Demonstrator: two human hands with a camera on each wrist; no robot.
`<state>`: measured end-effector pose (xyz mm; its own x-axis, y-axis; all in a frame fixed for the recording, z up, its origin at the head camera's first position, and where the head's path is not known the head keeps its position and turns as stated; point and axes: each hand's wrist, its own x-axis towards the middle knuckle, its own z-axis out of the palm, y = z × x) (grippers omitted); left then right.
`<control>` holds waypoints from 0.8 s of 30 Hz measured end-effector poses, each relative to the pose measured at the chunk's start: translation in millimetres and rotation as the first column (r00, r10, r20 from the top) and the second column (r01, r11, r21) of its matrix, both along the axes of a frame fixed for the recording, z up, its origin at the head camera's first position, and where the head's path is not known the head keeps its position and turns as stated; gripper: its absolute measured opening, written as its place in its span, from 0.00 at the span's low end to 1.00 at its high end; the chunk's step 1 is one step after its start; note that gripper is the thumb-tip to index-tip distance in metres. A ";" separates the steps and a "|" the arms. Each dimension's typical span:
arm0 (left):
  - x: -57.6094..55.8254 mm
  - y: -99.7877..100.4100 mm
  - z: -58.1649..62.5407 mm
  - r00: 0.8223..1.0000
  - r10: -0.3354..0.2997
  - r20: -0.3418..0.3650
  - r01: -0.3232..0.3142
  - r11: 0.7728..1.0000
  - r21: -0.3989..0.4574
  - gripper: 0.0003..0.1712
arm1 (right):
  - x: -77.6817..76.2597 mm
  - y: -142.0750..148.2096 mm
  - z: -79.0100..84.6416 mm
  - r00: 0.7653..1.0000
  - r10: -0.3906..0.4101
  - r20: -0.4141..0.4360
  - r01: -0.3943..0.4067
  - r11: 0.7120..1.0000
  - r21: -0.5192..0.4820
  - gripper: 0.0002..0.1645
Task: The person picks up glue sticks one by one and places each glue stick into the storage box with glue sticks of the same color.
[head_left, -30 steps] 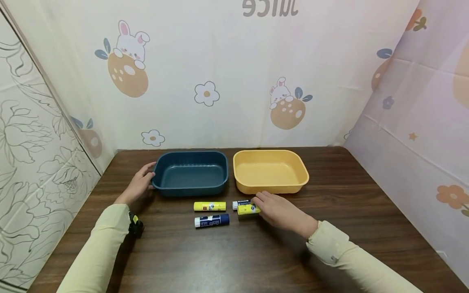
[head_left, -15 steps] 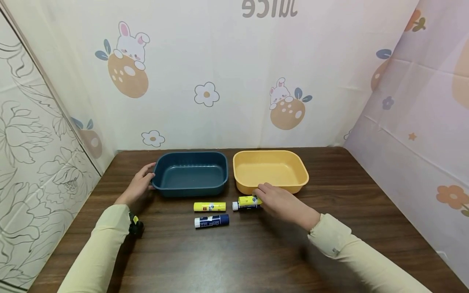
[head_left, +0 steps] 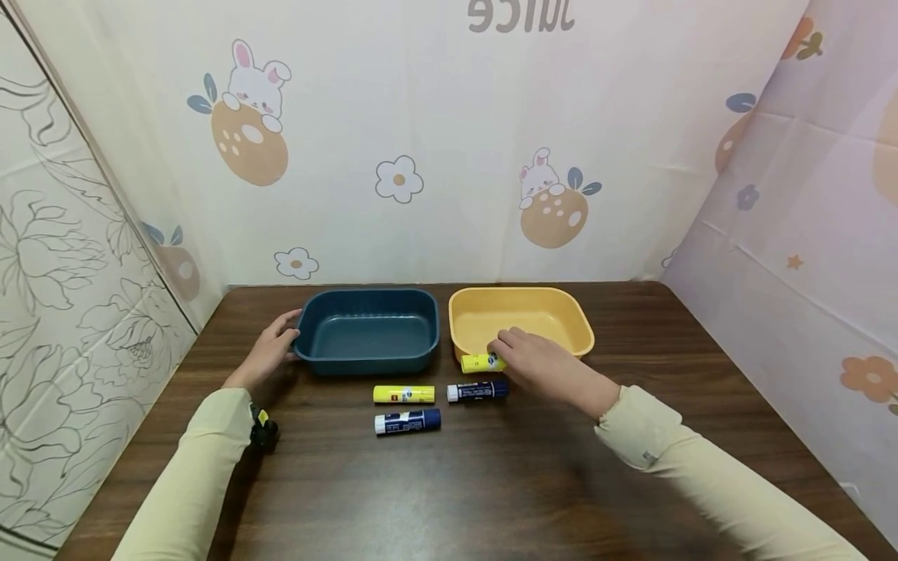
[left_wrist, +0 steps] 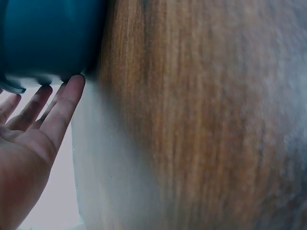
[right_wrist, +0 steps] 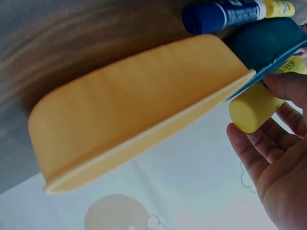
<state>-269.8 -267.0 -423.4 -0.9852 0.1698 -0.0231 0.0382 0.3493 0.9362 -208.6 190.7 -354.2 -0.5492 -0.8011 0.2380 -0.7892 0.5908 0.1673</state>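
My right hand (head_left: 540, 362) pinches a yellow glue stick (head_left: 482, 363) between thumb and fingers, in front of the near wall of the yellow bin (head_left: 459, 327). The right wrist view shows the yellow end of that glue stick (right_wrist: 254, 109) just beyond the bin's rim. With fairly straight fingers, my left hand (head_left: 266, 351) touches the left end of the dark teal bin (head_left: 365, 365). In the left wrist view its fingertips (left_wrist: 74, 88) rest against the bin's wall. A navy glue stick with a white cap (head_left: 479, 391) lies below my right hand.
Another yellow glue stick (head_left: 404, 394) and another navy one (head_left: 407, 421) lie on the dark wooden table (head_left: 421, 499), in front of the teal bin. The two bins stand side by side near the back edge. A patterned curtain (head_left: 421, 234) hangs behind them.
My right hand has lifted the yellow glue stick from beside the navy one and moved it away from me, up to the yellow bin's near wall. The left hand stays at the teal bin.
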 end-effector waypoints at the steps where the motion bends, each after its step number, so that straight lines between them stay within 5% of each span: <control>1: -0.5 0.0 -0.2 1.000 0.001 0.001 -0.001 1.000 0.003 0.31 | -1.8 -0.1 2.0 1.000 -0.002 -0.005 0.002 1.000 0.002 0.17; 11: -2.5 -1.3 -2.3 1.000 0.002 0.005 -0.002 1.000 0.004 0.31 | -19.5 4.4 11.3 0.994 -0.092 0.051 0.092 0.996 -0.003 0.19; 24: -4.4 -2.7 -3.0 1.000 0.002 0.013 -0.002 1.000 0.004 0.31 | -34.4 13.2 14.7 0.995 -0.083 0.053 0.086 0.995 -0.048 0.18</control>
